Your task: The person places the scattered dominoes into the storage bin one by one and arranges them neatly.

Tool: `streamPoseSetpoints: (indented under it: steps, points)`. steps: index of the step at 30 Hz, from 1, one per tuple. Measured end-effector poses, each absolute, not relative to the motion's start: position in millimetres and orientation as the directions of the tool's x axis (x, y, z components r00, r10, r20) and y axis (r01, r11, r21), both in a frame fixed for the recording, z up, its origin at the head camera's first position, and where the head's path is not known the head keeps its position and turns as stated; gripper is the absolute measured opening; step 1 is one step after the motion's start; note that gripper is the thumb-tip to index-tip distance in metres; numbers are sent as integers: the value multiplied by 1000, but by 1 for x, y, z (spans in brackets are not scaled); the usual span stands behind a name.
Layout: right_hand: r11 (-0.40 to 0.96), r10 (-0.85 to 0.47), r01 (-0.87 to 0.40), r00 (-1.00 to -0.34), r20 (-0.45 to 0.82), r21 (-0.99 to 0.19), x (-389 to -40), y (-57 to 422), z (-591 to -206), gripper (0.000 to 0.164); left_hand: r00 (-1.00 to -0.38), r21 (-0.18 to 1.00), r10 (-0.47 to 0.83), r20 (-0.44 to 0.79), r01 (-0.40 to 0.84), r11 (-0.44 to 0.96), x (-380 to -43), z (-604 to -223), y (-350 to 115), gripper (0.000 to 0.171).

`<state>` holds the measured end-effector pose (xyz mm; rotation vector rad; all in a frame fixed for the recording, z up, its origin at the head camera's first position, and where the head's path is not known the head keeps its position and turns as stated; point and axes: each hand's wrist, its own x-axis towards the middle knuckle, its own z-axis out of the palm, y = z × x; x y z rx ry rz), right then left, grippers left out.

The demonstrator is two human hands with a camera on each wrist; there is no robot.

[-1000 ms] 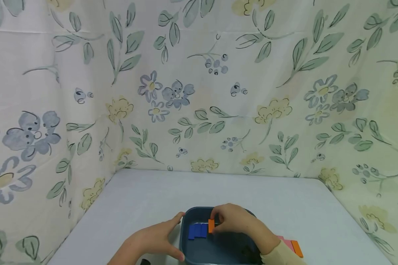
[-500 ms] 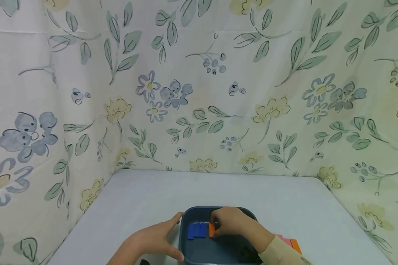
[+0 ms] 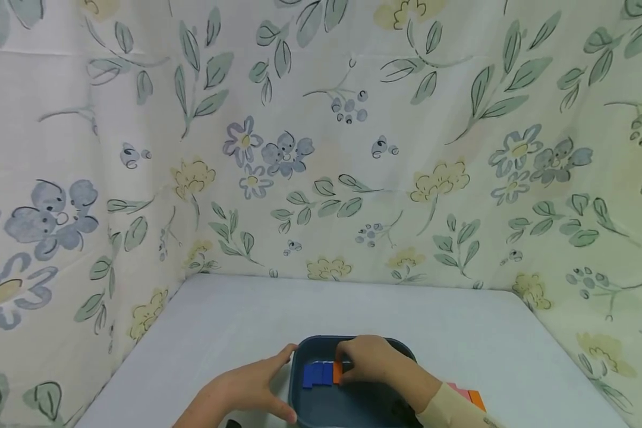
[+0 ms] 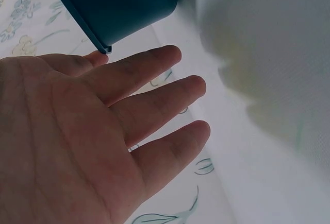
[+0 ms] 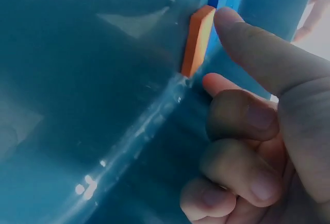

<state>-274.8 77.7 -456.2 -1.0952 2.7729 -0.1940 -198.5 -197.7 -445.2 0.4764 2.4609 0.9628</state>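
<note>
We see a flowered cloth (image 3: pixel 321 148) behind a white table (image 3: pixel 235 315), with a dark blue bin (image 3: pixel 329 411) on it. Our left hand (image 3: pixel 254 383) spreads wide, touching the bin's rim and gripping nothing. Our right hand (image 3: pixel 371 359) reaches inside. There, blue blocks (image 3: pixel 317 374) stand in a row; beside our right sleeve lie pink pieces (image 3: pixel 459 390). Our right thumb and forefinger, nearly closed, appear to pinch the orange block (image 3: pixel 337 373) by its ends, against the row.

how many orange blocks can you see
2: one orange block in the tray at the right hand, another on the table beside pink blocks. The sleeve may hide more.
</note>
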Motion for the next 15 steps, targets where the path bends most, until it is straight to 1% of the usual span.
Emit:
streamPoseSetpoints:
  steps: [4,7,15]
  points:
    - [735,-673,-650,-733,-97,-194,-269,83,-454,37,-839,706,461,-290,137,694,-196,-447,-196,121]
    - [731,-673,-642,-735,-87,-230,-264,90,-448,38,-838,706,459,-294,134,696,-195,-447,-194,121]
    - [659,-692,-611,-721,-33,-439,-253,115,-417,40,-834,707,480,-271,166,687,-195,-443,-196,120]
